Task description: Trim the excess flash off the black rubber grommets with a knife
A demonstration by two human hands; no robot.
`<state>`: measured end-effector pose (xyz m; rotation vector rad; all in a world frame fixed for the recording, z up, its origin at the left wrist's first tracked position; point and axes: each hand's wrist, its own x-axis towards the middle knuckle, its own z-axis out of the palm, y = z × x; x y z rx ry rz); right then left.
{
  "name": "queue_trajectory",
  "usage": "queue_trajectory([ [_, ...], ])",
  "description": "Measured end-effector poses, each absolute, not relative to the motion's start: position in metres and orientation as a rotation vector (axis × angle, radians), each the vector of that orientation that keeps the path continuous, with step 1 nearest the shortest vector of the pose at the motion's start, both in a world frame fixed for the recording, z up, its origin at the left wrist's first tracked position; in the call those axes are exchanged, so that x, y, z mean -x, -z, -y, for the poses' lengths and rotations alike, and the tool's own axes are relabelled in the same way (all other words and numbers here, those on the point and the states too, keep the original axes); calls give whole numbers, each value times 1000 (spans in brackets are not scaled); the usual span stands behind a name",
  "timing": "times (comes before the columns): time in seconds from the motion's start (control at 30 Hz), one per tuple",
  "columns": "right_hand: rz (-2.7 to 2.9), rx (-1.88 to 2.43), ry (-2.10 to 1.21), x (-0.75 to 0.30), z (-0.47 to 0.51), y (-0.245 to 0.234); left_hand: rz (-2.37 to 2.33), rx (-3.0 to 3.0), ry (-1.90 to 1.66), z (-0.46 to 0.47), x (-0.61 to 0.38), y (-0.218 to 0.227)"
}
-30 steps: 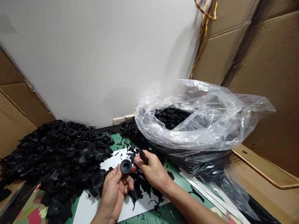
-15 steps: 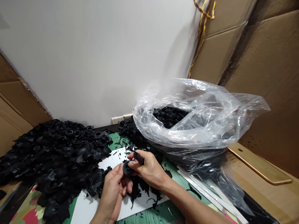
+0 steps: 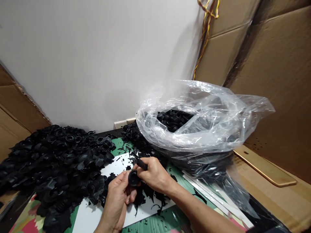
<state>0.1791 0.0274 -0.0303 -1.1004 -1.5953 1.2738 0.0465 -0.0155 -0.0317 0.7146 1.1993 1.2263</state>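
Note:
My left hand point(image 3: 119, 191) is closed round a black ribbed rubber boot point(image 3: 133, 178), its round open end facing up toward me. Close against its right side, my right hand point(image 3: 154, 174) is closed on a short dark stick-like tool point(image 3: 142, 164); the tool's working end is hard to make out against the black rubber. Under both hands lies a white sheet point(image 3: 88, 213) strewn with black rubber scraps point(image 3: 139, 198). To the left, a big heap of similar black rubber boots point(image 3: 65, 161), many with ragged flaps, reaches the sheet's edge.
A clear plastic bag point(image 3: 201, 139) full of black rubber parts stands behind and right of my hands. A gold phone point(image 3: 267, 166) lies on cardboard at the right. Cardboard walls point(image 3: 274, 64) flank the white wall point(image 3: 97, 58), and twisted yellow wires point(image 3: 204, 42) hang down.
The rubber boot has turned so its open end shows more fully. My right fingers have shifted off its face to its upper right edge. The view has shifted slightly right.

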Motion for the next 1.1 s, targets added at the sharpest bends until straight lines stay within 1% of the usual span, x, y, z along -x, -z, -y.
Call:
queue_trajectory([
  [0.13, 1451, 1214, -1223, -185, -32, 32, -1208, -650, -1226, 16, -47, 24],
  [0.27, 1373, 1100, -1362, -187, -30, 35, -1200, -642, -1230, 16, -45, 25],
  [0.43, 1308, 838, -1637, -182, -22, 34, -1187, -670, -1241, 14, -45, 26],
  [0.5, 1253, 823, -1674, -179, -20, 33, -1201, -672, -1233, 14, -46, 25],
  [0.63, 1209, 906, -1678, -177, -18, 35, -1266, -746, -1208, 16, -46, 27],
  [0.73, 1237, 953, -1650, -178, -18, 39, -1418, -915, -1226, 19, -43, 30],
  [0.9, 1234, 987, -1642, -179, -17, 39, -1693, -1281, -1498, 20, -39, 24],
  [0.97, 1229, 991, -1636, -179, -17, 39, -1683, -1365, -1559, 20, -40, 19],
  [1.1, 1230, 997, -1623, -179, -17, 41, -1609, -1406, -1539, 21, -41, 14],
])
